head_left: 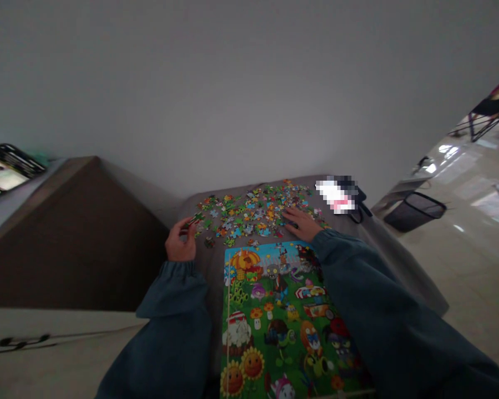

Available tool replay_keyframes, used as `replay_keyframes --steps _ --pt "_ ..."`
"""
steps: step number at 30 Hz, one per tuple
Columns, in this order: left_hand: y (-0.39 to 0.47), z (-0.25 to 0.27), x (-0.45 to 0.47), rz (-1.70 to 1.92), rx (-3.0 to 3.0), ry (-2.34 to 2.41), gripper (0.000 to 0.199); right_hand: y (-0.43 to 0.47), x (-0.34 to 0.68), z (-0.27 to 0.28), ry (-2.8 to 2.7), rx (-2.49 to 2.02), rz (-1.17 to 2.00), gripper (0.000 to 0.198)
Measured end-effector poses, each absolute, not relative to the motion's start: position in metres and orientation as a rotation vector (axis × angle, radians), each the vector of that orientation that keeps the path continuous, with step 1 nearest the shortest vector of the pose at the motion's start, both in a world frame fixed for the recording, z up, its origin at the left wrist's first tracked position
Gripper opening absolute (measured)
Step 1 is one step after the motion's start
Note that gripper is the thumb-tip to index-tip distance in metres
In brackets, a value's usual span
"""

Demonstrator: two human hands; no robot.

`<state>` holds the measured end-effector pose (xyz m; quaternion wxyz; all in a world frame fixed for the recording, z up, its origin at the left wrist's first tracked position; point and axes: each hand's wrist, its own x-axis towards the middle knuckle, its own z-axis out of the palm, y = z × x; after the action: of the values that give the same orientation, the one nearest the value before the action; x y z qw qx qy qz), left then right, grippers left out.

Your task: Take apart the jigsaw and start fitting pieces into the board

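Observation:
Many loose jigsaw puzzle pieces point(249, 213) lie scattered over a grey cloth-covered surface against the wall. At the left edge of the spread, my left hand point(181, 241) is closed in a pinch on a small, dark greenish puzzle piece point(196, 218). My right hand point(303, 224) rests palm down at the right side of the pieces, fingers spread and touching some of them. Between my forearms lies a colourful puzzle board point(274, 327) with cartoon plants, sunflowers and a pumpkin on a green ground. My right sleeve covers part of its right edge.
A phone point(8, 169) sits on the raised brown furniture point(75, 238) at left. Beyond my right hand are a blurred-out item point(336, 194) and a dark strap. A black mesh bin point(416, 213) stands on the tiled floor at right, with a folding chair point(493, 108) farther back.

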<state>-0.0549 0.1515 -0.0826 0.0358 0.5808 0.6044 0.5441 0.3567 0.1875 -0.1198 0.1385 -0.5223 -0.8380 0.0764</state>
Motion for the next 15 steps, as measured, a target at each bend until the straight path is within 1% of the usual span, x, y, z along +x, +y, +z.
replay_keyframes --steps 15 --pt "0.15 -0.083 -0.056 1.606 1.768 1.891 0.034 0.176 0.359 -0.123 -2.393 -1.384 0.22 0.046"
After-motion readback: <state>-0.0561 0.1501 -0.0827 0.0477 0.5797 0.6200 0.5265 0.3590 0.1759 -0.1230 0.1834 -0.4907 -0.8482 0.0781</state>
